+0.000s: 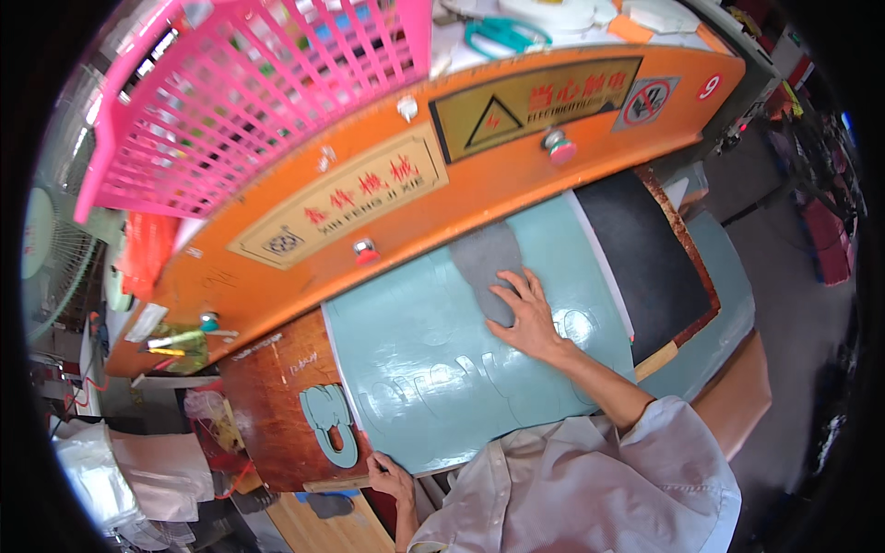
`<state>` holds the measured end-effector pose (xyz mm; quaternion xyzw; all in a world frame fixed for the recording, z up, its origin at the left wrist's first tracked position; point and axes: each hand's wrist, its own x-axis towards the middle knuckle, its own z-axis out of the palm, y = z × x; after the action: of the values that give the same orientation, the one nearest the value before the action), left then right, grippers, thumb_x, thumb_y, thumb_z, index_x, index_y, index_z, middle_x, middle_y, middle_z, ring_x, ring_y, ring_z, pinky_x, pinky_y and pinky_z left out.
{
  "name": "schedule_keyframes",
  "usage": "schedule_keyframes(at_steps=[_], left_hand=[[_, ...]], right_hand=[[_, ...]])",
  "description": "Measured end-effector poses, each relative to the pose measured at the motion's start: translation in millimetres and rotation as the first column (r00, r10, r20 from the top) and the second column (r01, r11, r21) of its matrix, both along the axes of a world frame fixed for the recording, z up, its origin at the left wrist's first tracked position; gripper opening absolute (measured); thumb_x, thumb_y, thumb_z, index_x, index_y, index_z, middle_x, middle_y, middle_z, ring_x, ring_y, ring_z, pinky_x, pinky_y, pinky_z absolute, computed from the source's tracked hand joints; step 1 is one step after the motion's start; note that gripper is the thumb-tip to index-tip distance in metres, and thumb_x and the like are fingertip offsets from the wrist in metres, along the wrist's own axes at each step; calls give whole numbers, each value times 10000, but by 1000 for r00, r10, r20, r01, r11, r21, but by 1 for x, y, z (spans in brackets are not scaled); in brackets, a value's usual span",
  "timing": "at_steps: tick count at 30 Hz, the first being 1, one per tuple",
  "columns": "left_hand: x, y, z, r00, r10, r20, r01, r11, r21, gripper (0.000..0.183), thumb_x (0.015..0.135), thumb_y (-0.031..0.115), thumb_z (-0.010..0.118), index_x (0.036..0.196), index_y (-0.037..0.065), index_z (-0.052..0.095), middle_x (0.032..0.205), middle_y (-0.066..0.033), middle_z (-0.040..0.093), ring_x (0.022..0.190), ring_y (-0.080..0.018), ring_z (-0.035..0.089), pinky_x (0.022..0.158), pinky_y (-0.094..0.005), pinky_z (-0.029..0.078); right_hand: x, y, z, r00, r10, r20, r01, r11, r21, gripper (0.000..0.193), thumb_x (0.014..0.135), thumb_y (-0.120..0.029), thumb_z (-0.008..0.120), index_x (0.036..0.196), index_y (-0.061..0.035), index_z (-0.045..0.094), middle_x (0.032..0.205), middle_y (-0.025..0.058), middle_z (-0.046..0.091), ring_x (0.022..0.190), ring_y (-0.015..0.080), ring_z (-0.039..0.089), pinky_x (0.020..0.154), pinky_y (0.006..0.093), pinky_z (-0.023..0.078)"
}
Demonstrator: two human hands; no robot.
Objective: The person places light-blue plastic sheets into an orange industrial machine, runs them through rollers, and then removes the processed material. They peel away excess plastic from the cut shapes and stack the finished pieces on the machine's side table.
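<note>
A glossy teal sheet [442,359] lies on the machine bed, with several curved outlines pressed into it. Near its far edge rests a flat grey sole-shaped piece [487,263]. My right hand [527,318] is open over the near right part of that piece, its spread, bent fingertips touching the piece and the sheet. At the sheet's near left corner, my left hand [392,476] has its fingers curled in by the front edge; what they hold, if anything, is too small to make out. Teal cut pieces [330,424] lie left of the sheet.
An orange machine beam [387,207] with red-capped buttons spans the far side of the bed. On top stand a pink plastic basket [267,101] and teal-handled scissors [505,35]. A black sheet [645,258] lies on the right, a reddish-brown board [277,405] on the left.
</note>
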<state>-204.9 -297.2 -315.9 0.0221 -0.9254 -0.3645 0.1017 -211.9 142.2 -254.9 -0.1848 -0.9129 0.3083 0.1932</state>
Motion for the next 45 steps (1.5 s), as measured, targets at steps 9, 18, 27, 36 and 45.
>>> schedule_keyframes(at_steps=[9,18,27,36,45], left_hand=[[-83,43,23,989,114,-89,-118,992,-41,353,1053,283,643,1039,-58,734,864,-215,736,729,-353,668,728,-462,516],[-188,98,68,985,-93,-143,102,993,56,418,1067,319,577,883,-44,676,681,-151,595,641,-206,538,651,-439,461],[-172,113,79,989,-19,-144,7,997,-81,467,1052,405,586,961,-28,735,706,-183,664,625,-319,615,688,-483,498],[-147,66,60,990,-73,-120,73,997,-6,481,1060,429,584,946,-20,710,709,-210,622,675,-345,616,699,-494,481],[-75,16,18,985,-31,-169,38,999,35,459,1080,369,555,1001,-56,710,816,-233,685,732,-377,638,714,-493,479]], right_hand=[[-37,117,146,806,-279,-521,209,959,-190,131,995,-138,714,988,-14,674,871,103,639,791,254,623,749,388,513],[31,164,132,930,-331,-161,294,931,-218,155,930,-159,751,956,-16,696,887,110,656,837,295,659,746,417,532],[107,175,45,867,-498,-12,493,862,-115,369,972,-397,718,908,-34,722,871,162,719,857,384,665,876,497,468],[139,142,35,907,-414,-71,416,910,8,356,1012,-269,647,837,35,703,805,289,696,840,498,685,793,582,522],[189,84,2,843,-500,200,534,823,-194,287,971,-276,679,943,4,737,779,192,734,841,422,728,809,510,551]])
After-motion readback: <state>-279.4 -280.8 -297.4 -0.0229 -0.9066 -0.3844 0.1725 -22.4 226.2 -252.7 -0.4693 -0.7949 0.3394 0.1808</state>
